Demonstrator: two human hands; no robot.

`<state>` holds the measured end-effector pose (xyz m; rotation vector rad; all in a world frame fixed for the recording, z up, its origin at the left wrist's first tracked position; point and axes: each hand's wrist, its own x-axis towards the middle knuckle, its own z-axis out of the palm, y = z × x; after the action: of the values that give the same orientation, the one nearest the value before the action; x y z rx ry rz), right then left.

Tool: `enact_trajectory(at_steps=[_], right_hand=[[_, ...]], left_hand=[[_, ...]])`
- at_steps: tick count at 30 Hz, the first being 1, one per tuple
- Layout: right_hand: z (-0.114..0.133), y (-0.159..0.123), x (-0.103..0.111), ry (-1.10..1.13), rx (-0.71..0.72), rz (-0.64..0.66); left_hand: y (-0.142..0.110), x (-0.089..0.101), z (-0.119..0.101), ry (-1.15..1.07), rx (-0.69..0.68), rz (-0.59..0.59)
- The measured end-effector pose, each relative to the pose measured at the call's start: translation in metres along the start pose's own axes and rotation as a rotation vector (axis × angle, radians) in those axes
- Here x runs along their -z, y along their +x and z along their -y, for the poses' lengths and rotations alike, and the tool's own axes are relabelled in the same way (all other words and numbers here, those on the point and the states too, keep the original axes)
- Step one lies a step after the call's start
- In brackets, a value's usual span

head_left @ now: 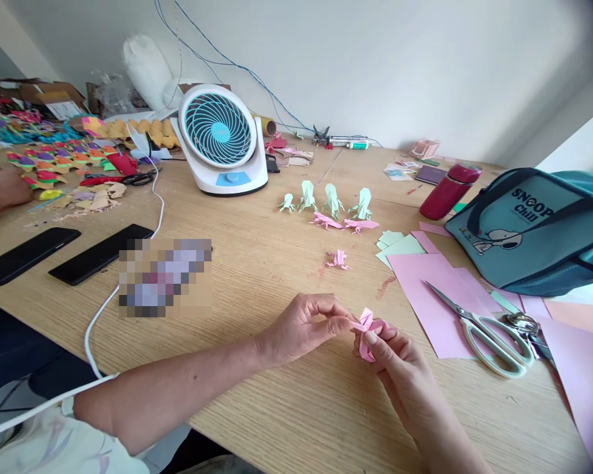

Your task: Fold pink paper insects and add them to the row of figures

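Pink folded paper: between both hands, over the near tabletop – long axis roughly twelve to six.
Left hand: at nine o'clock, fingertips pinching a pointed end.
Right hand: between four and five, thumb and fingers gripping the body – the fuller hold; both hands touch it.
Wooden tabletop: small pink figure at eleven, green figures farther up; scissors at three.
Room: pale wall at twelve, fan past ten, teal bag at two, another person's arm near ten.
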<state>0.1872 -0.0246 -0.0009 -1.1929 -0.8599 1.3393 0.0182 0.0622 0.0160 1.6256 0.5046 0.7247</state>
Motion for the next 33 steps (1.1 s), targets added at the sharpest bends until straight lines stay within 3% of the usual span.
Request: enact_trajectory(at_steps=[7,12,19,22,28,33], right_hand=[[-0.003,-0.006,0.000,0.313,-0.145,0.203],[-0.008,-0.010,-0.007,0.510,-0.314,0.328],[-0.012,-0.009,-0.014,0.542,-0.339,0.414],[-0.012,-0.008,-0.013,0.515,-0.314,0.398],[-0.007,-0.004,-0.007,0.397,-0.248,0.335],[-0.007,-0.003,-0.009,0.200,-0.230,0.190]], left_hand=[[0.002,-0.005,0.010,-0.175,0.083,0.118],[-0.001,-0.014,0.003,-0.537,0.277,0.291],[-0.004,-0.015,0.003,-0.788,0.494,0.261],[-0.003,-0.013,0.010,-0.857,0.502,0.274],[0.002,-0.007,0.011,-0.900,0.359,0.113],[0.004,-0.007,0.007,-0.733,0.294,-0.096]])
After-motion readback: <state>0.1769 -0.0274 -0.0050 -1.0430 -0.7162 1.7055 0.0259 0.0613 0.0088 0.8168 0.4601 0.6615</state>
